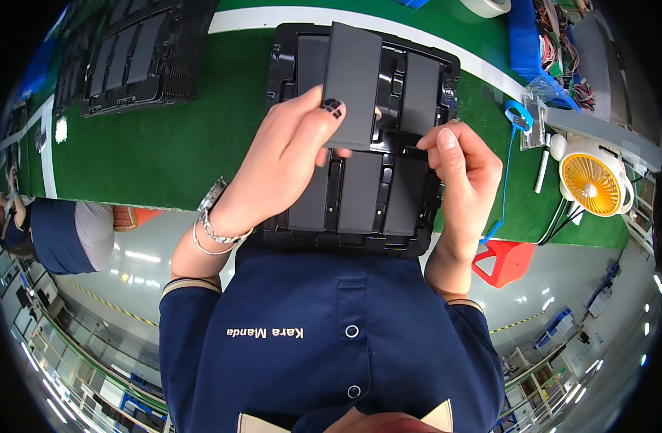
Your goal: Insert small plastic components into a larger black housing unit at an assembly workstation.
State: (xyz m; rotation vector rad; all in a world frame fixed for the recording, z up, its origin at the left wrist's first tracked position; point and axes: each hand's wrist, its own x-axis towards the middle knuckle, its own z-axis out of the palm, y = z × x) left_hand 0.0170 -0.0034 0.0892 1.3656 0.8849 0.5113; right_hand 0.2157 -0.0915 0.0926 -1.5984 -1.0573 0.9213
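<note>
My left hand grips a flat, dark grey rectangular panel by its left side, thumb on top, holding it tilted above a black plastic tray. Inside the tray's compartments lie several similar dark panels, one of them at the near middle and another at the far right. Over the tray's right side is my right hand, its fingers curled in and thumb against the index finger. Whether anything small is pinched there cannot be made out. The held panel hides part of the tray's middle.
Stacked black trays with panels stand at the left of the green table. To the right are a white and yellow fan, a blue coiled cord and a blue bin of wires. A red stool sits below the table edge.
</note>
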